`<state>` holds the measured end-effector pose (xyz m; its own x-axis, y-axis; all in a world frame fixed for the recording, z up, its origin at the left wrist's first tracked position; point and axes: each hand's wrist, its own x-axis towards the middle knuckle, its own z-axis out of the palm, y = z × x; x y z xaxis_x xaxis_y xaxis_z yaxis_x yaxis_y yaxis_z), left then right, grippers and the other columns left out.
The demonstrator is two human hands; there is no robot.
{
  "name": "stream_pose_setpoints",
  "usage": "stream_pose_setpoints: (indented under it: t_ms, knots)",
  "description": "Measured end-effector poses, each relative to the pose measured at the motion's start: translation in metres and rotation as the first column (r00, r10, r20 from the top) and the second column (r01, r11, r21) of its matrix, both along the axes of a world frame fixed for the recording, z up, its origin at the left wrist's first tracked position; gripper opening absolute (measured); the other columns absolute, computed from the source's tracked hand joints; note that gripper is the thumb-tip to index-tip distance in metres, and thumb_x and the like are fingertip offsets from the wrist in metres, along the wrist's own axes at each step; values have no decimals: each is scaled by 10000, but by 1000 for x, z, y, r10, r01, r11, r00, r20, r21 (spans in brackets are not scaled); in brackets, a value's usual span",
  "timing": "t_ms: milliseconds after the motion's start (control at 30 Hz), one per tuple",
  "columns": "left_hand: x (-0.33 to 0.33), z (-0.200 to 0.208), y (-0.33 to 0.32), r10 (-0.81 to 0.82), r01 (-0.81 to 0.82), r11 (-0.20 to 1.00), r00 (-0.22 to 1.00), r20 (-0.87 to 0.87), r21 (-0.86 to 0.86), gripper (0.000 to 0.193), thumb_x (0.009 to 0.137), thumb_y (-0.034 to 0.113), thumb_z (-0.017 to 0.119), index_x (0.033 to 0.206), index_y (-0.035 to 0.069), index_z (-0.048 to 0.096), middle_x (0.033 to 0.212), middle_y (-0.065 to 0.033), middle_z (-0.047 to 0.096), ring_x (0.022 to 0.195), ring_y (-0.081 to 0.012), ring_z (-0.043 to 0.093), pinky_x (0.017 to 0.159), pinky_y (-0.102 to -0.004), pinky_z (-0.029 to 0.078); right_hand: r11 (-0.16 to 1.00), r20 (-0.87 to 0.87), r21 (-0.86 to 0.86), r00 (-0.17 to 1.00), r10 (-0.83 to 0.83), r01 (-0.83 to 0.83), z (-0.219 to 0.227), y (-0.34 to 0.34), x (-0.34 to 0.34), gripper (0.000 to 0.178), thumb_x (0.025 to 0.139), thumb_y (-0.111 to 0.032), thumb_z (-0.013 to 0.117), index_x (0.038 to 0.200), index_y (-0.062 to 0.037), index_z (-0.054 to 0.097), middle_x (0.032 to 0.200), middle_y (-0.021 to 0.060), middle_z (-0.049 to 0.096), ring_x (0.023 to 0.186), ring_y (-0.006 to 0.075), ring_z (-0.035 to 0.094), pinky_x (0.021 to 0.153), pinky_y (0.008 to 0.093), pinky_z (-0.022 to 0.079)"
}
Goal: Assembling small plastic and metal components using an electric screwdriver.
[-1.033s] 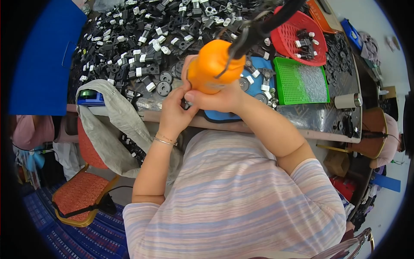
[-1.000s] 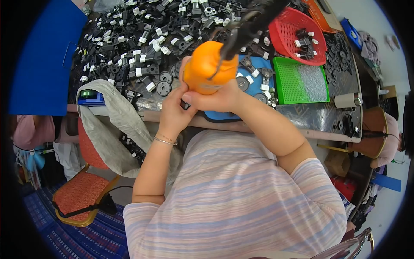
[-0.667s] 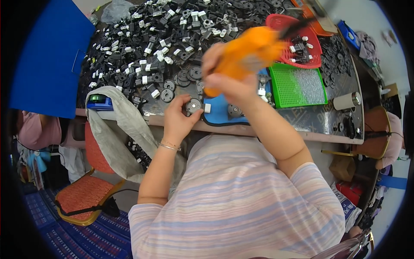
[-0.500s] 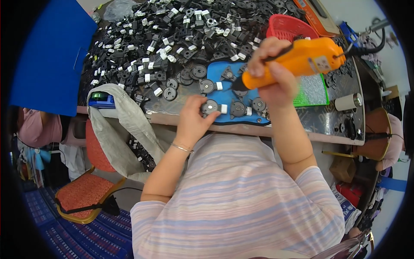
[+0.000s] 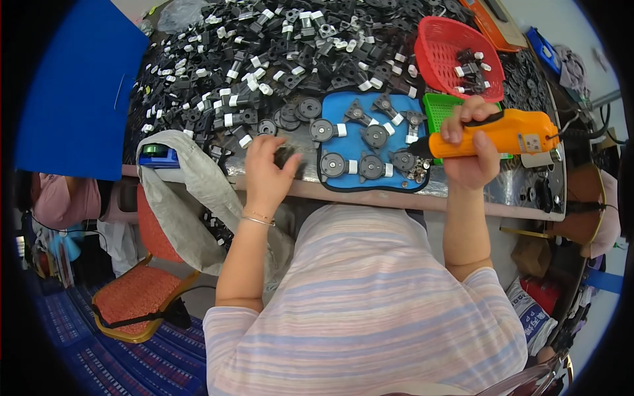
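Observation:
In my right hand (image 5: 472, 142) is an orange electric screwdriver (image 5: 512, 132), held level. Its dark tip points left, close to a black caster part (image 5: 403, 160) and a small heap of screws (image 5: 418, 173) on the blue mat (image 5: 340, 105). My left hand (image 5: 267, 171) is left of the mat, its thumb and fingers around a dark round wheel disc (image 5: 285, 156) that is blurred by motion. Several caster parts with grey discs lie on the mat, among them one front left (image 5: 334, 165) and one front middle (image 5: 372, 166). Loose wheel discs (image 5: 308, 108) lie by the mat's left edge.
A large pile of black parts with white ends (image 5: 251, 72) covers the far table. At the right stand a red basket (image 5: 426, 56) with several parts and a green tray (image 5: 439, 105). A grey cloth sack (image 5: 158, 211) hangs at the table's front left; a blue panel (image 5: 72, 86) stands beyond.
My left hand has left the front-left caster part, moved left and taken a loose disc. My right hand has moved right and nearer with the screwdriver, to the mat's front right corner.

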<state>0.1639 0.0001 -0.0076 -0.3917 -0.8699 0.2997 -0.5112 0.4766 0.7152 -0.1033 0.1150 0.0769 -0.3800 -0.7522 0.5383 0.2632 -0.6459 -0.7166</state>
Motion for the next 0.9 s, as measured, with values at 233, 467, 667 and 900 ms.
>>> stream_pose_setpoints:
  t_ms: [233,467,667,900]
  knots:
    - [-33,-6,-16,-191,191,982,981,-18,-1,434,667,127,750,1048,8,579,1103,-152,543,1000,-332,525,866,-373,440,997,-98,-51,993,-60,55,6,2,-6,329,791,-213,607,1034,-38,471,926,99,437,692,168,481,634,293,400]
    - [-49,-3,-24,-246,244,968,968,42,51,382,679,152,743,1007,13,607,1070,-128,583,994,-317,533,854,-366,444,995,-4,21,995,-98,98,11,20,-23,533,771,-378,624,1165,-60,456,1008,92,445,754,180,474,683,314,371]
    - [-39,0,-21,-265,272,959,961,80,-83,343,678,166,743,968,28,621,1035,-113,599,946,-319,536,834,-378,437,997,-8,35,998,-64,65,9,30,-37,522,766,-364,622,1152,-53,458,989,86,424,760,180,465,683,312,360]
    - [-38,2,-53,16,78,956,949,315,-283,353,664,199,754,974,82,632,1052,-56,577,986,-262,508,851,-403,357,997,12,38,998,-68,68,5,28,-35,512,767,-351,621,1142,-42,459,983,93,427,743,177,467,671,309,364]
